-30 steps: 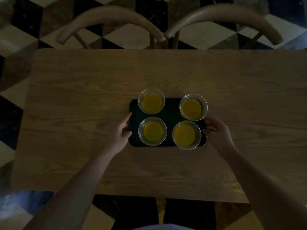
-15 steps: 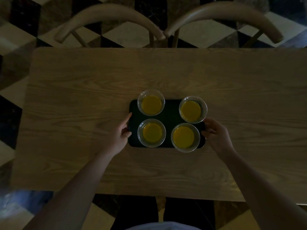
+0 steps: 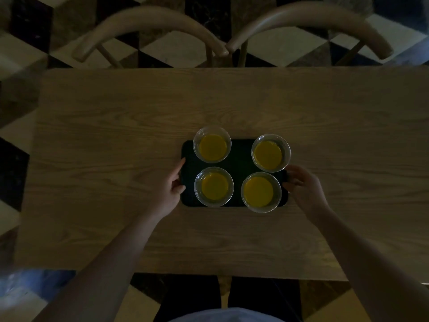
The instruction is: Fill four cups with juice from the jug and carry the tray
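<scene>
A dark rectangular tray (image 3: 240, 159) lies on the wooden table (image 3: 116, 135), holding several clear cups of orange juice: back left cup (image 3: 212, 144), back right cup (image 3: 271, 152), front left cup (image 3: 214, 186), front right cup (image 3: 261, 192). My left hand (image 3: 170, 189) grips the tray's left edge, thumb on the rim. My right hand (image 3: 301, 188) holds the tray's right edge, fingers curled over it. No jug is in view.
Two curved wooden chair backs (image 3: 148, 26) (image 3: 308, 22) stand at the table's far side, over a chequered floor (image 3: 285, 45). The table's near edge (image 3: 209, 271) runs just above my legs.
The tray with its cups has shifted slightly toward me in the view. Both hands stay on its edges as before.
</scene>
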Demonstrator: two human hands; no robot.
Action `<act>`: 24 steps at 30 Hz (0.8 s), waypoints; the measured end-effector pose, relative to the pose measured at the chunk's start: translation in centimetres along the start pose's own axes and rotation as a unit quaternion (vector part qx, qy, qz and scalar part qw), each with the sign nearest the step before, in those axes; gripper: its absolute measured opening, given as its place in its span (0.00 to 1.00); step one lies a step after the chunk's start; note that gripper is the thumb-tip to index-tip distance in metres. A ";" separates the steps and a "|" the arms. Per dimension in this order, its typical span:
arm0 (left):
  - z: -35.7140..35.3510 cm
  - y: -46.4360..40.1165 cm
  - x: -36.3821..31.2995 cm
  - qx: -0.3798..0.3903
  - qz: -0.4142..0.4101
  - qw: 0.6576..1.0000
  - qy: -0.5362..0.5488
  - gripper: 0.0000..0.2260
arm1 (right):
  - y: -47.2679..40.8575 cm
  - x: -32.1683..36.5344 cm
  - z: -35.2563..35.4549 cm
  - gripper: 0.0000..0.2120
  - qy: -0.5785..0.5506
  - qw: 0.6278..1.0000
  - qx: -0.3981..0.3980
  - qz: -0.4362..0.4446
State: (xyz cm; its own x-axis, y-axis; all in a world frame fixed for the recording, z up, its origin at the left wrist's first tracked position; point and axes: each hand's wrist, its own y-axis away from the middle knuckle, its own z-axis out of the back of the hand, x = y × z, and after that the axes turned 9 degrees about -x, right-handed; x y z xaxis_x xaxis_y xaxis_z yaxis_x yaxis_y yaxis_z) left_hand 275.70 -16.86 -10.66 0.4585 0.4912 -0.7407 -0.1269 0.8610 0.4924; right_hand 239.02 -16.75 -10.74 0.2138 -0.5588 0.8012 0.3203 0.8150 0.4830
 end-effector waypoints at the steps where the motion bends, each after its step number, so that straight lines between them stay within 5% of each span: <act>1: 0.0 0.1 0.0 0.000 0.000 1.000 -0.001 0.36 | 0.0 0.0 0.0 0.28 0.005 1.000 -0.002 0.002; 15: 0.7 0.7 -0.2 -0.069 0.034 0.997 -0.013 0.37 | 1.5 1.2 -0.6 0.24 0.058 0.998 -0.010 0.005; 20: 0.4 2.1 -0.8 -0.058 0.072 0.994 -0.057 0.32 | 5.2 2.6 -1.2 0.21 0.097 0.992 -0.071 0.035; 24: -0.5 4.5 -1.1 -0.075 0.093 0.991 -0.059 0.29 | 8.0 1.5 -0.9 0.19 0.117 0.986 -0.118 -0.024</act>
State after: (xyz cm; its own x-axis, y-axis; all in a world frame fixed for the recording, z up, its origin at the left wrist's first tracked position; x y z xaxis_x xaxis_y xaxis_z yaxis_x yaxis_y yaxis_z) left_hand 274.18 -13.47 -7.83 0.5143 0.6317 -0.5801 -0.3440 0.7715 0.5352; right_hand 242.77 -11.21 -6.03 0.3916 -0.6391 0.6620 0.5359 0.7433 0.4005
